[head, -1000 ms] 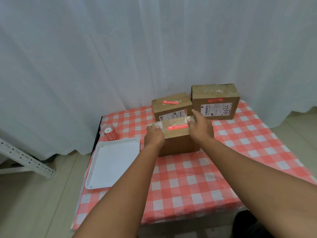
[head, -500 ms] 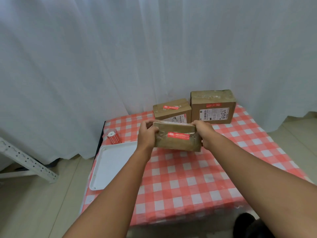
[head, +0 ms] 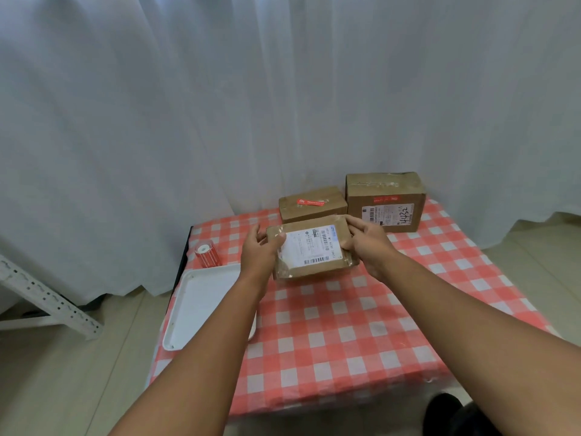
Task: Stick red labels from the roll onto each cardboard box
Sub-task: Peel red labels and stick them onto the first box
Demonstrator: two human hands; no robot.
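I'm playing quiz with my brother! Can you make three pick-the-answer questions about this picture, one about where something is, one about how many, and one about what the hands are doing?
1. Where is the red label roll?
A. behind the white tray
B. on a box
C. on the floor

2. How many cardboard boxes?
A. two
B. three
C. five

3. The held box is:
A. gripped by both hands
B. lying untouched
C. in the tray

Answers: 1 A, the roll stands past the tray's far edge. 2 B, two at the back plus the held one. 3 A, left hand and right hand grip its ends.

The back right box bears handwritten "4432" on its white shipping label.
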